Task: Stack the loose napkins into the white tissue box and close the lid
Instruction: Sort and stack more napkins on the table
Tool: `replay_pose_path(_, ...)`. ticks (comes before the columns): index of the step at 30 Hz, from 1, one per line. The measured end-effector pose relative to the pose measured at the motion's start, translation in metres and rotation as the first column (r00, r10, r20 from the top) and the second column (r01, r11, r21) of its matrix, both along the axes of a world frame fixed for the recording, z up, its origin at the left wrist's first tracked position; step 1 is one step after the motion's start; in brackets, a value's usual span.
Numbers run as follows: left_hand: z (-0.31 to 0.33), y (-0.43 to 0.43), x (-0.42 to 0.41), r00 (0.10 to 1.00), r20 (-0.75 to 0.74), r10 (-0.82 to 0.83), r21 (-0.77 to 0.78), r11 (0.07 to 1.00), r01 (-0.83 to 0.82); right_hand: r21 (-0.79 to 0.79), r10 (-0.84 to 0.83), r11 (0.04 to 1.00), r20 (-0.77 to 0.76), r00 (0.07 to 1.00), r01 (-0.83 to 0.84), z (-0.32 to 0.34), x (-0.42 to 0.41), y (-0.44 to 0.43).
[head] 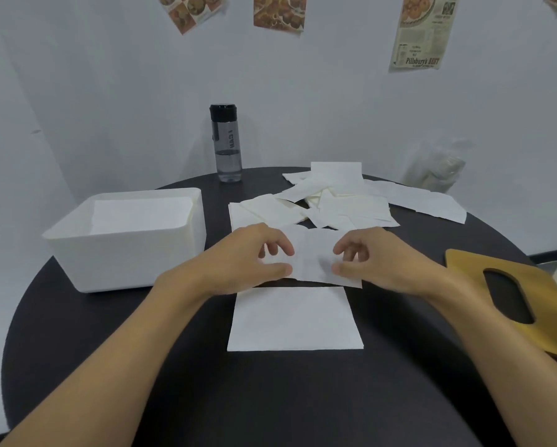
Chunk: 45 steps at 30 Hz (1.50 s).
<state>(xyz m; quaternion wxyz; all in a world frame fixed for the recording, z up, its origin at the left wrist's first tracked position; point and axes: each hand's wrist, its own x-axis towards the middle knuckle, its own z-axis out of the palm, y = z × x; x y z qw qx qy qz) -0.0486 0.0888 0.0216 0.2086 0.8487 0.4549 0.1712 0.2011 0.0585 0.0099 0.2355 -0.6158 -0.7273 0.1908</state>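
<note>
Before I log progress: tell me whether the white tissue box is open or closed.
Open. The white tissue box has no lid on; napkins show inside, and the wooden lid lies apart.

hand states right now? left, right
Left hand: pinches the left edge of a napkin.
Right hand: pinches the same napkin's right side.

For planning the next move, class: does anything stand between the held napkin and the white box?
Nothing visible does. The left hand and right hand pinch the napkin; the box at its left is open, only bare table between. The lid lies far right, the bottle behind.
</note>
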Motion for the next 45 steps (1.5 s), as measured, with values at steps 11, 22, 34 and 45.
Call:
replay_pose_path(11,-0.021,-0.001,0.017,0.997,-0.079,0.004,0.141,0.990,0.007,0.030,0.016,0.999,0.128,0.992,-0.020,-0.010,0.007,0.009)
replay_pose_path(22,-0.022,-0.001,0.024,0.994,-0.108,-0.030,0.234,0.971,0.055,0.050,-0.062,0.997,0.036,0.997,0.060,-0.015,0.000,0.010)
replay_pose_path(34,-0.014,-0.010,0.028,0.883,0.468,-0.040,0.361,0.921,-0.149,0.299,-0.117,0.876,-0.628,0.769,0.378,0.002,-0.008,0.006)
replay_pose_path(45,0.002,-0.014,0.028,0.724,0.689,0.029,0.295,0.902,-0.316,0.534,0.076,0.755,-0.648,0.758,0.381,0.012,-0.022,-0.013)
